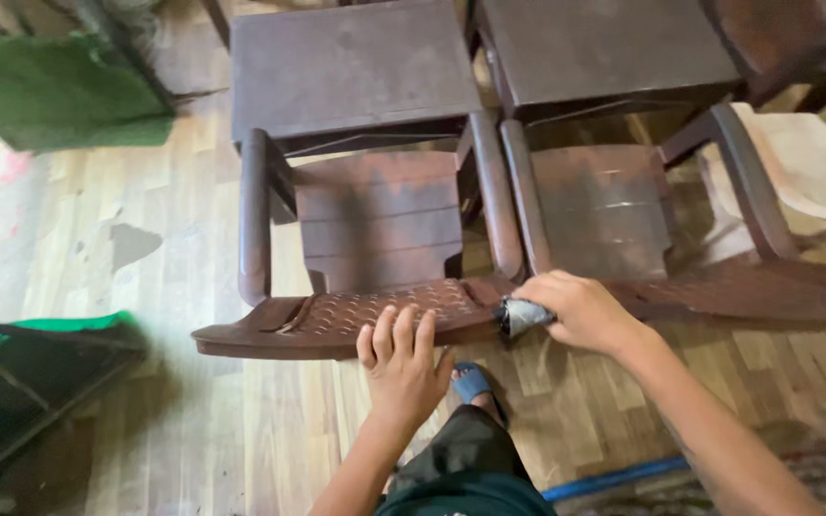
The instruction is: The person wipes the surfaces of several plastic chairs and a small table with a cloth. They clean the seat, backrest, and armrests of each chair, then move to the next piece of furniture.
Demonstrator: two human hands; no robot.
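Two dark brown tables [351, 67] [604, 48] stand side by side on the wooden plank floor [145, 287]. A second brown chair [614, 210] sits under the right table, a pale plastic chair [805, 162] just beside it. Green mat [50, 91] lies upper left; blue pole [614, 478] crosses the floor below

Two chairs are standing side by side on the floor [174, 420], each facing a table beyond it: the left chair [375, 239] before the left table [351, 67], the right chair [614, 215] before the right table [614, 48]. The left hand [402, 368] is resting on top of the left chair's backrest, nearest the viewer. The right hand [580, 311] is lying just to its right, where the two backrests meet, pressing a cloth [525, 315] against the left chair's backrest. A third chair [800, 162] is standing right of the right chair. A sandalled foot [472, 384] is sitting on the floor below the hands.
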